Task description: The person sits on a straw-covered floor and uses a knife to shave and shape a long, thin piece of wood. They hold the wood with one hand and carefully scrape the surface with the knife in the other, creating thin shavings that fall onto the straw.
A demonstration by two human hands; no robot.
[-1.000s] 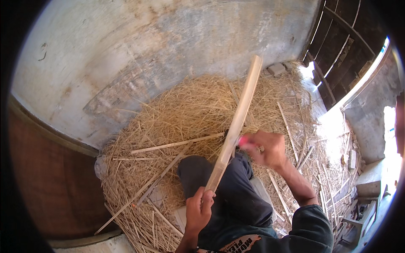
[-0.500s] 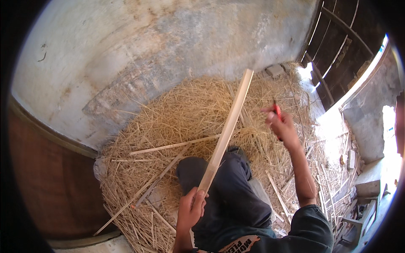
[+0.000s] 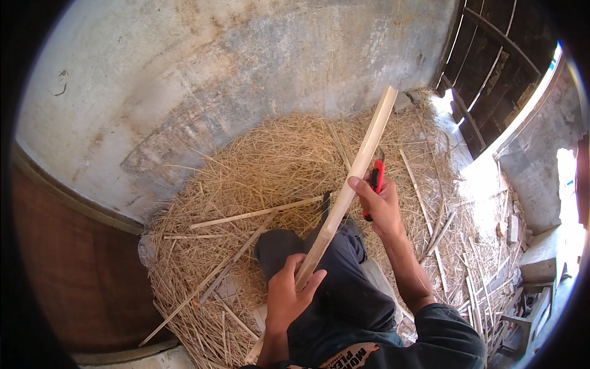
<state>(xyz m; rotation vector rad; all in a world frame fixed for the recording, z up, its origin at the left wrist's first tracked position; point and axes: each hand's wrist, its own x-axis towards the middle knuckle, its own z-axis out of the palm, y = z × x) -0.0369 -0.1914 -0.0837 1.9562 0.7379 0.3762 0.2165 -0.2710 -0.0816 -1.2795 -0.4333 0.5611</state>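
Since half a second ago, the right hand (image 3: 382,206) has come back from the upper right of the straw heap to the long pale split bamboo slat (image 3: 350,187), and the slat's far end has tipped a little further toward the right of the frame. That hand is now closed around a red-handled utility knife (image 3: 375,182), the thumb laid against the slat's right edge at about mid-length, the blade end of the knife pointing up just beside the wood (whether the blade itself touches the slat is too small to tell).

Lower in the frame, just left of centre, the left hand (image 3: 290,298) is wrapped around the slat's near end, fingers curled over it and the thumb on the near side. From there the slat runs diagonally up to the right, crossing over the person's dark grey trouser knee (image 3: 319,270) and ending at the upper middle of the frame near the foot of the grey stained concrete wall (image 3: 246,80).

Behind and around the knee spreads a wide heap of dry yellow shavings and straw-like strips (image 3: 246,178), filling the centre of the picture. Several thin loose bamboo strips (image 3: 255,214) lie across it at the left of centre, well apart from both hands. At the upper right, dark wooden planks (image 3: 491,67) lean by a bright sunlit opening. A brown curved surface (image 3: 74,277) takes up the lower left.
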